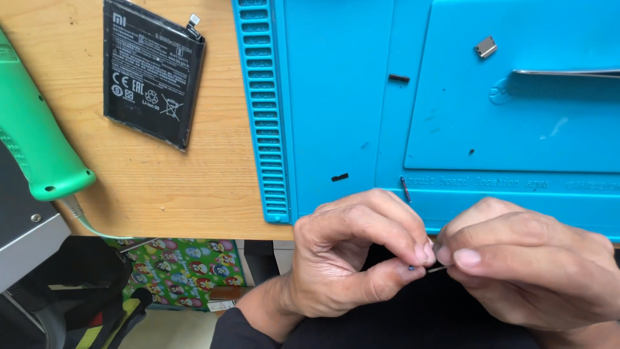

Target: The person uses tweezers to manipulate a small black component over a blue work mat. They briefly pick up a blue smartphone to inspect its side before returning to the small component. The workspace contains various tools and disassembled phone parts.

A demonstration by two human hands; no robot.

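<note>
Bright even daylight, soft shadows, sharp focus throughout; dark underexposed area below desk edge; no glare.

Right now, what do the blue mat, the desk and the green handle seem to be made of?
The blue mat looks like matte silicone or soft rubber: moulded slots and raised edges, no glare. The desk looks like wood or wood laminate, by its pale grain lines. The green handle seems smooth hard plastic with a slight sheen.
</note>
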